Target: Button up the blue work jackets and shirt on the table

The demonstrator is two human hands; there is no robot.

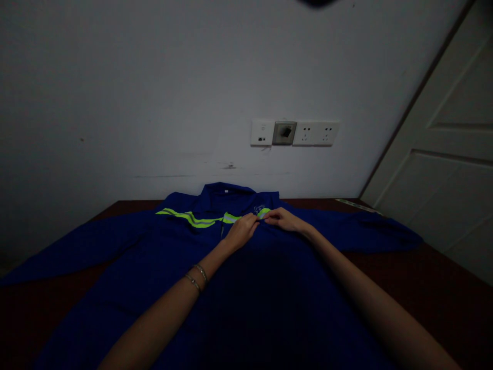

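Note:
A blue work jacket [162,267] with yellow-green reflective stripes lies spread flat on a dark wooden table [435,288], collar toward the wall, sleeves out to both sides. My left hand [242,230] and my right hand [283,219] meet at the chest, just below the collar. Both pinch the jacket's front edge near the reflective stripe, fingers closed on the cloth. Two bracelets sit on my left wrist [197,277].
A grey wall stands right behind the table, with a row of wall sockets and a switch [295,133]. A white panelled door [447,169] stands at the right. The table's right part shows bare wood beside the sleeve. The light is dim.

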